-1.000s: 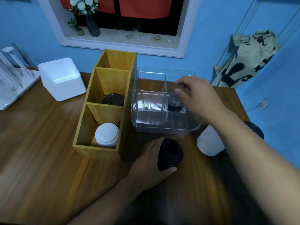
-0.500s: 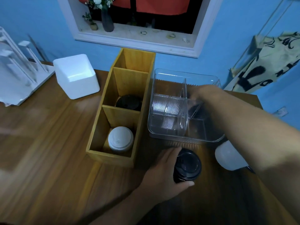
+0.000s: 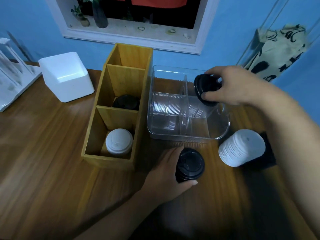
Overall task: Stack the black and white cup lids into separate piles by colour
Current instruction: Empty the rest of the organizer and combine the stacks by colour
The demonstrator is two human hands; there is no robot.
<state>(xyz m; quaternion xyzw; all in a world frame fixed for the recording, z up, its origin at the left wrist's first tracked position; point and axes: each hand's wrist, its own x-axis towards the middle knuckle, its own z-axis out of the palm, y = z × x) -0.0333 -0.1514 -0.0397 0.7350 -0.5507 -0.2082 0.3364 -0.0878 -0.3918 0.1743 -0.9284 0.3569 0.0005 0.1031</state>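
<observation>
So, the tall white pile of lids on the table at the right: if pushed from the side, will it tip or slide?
The white lid stack already leans, so it probably tips or fans apart rather than sliding whole. The lids look thin, likely light. The dark object behind may brace it.

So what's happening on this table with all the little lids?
A person is sorting cup lids by colour. The right hand holds a black lid tilted above the clear plastic tray, which looks empty otherwise. The left hand steadies a stack of black lids on the wooden table. A stack of white lids lies on its side nearby. The wooden box holds more lids.
</observation>
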